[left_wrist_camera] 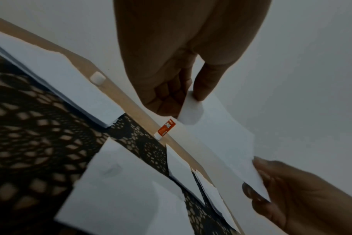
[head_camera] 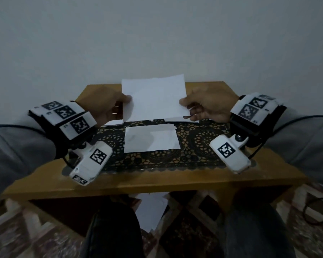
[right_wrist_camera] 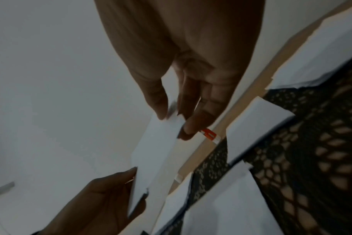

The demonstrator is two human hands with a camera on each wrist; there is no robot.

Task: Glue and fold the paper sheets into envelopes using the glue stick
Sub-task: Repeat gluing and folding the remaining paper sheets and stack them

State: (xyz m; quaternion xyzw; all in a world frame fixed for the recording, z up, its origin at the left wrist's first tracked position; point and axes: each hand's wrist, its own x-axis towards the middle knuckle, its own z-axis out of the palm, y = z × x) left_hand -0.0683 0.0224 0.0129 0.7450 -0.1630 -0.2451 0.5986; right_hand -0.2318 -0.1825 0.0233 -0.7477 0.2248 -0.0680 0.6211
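Note:
A white paper sheet (head_camera: 155, 99) is lifted above the far side of the wooden table (head_camera: 157, 181). My left hand (head_camera: 127, 102) pinches its left edge between thumb and fingers, and my right hand (head_camera: 185, 106) pinches its right edge. The left wrist view shows the left hand (left_wrist_camera: 186, 103) on one corner of the sheet (left_wrist_camera: 217, 136); the right wrist view shows the right hand (right_wrist_camera: 174, 122) on the other end of the sheet (right_wrist_camera: 157, 152). An orange-and-white glue stick (left_wrist_camera: 166, 128) (right_wrist_camera: 209, 135) lies on the table's far edge under the sheet. A folded paper (head_camera: 151, 138) lies on the black lace mat (head_camera: 203, 144).
Stacks of white sheets (left_wrist_camera: 70, 82) (right_wrist_camera: 322, 52) lie at the mat's far edge on both sides. A small white cap-like piece (left_wrist_camera: 97, 79) sits on the wood near the wall. Another sheet (head_camera: 151, 209) lies on the patterned carpet under the table. A plain wall stands right behind the table.

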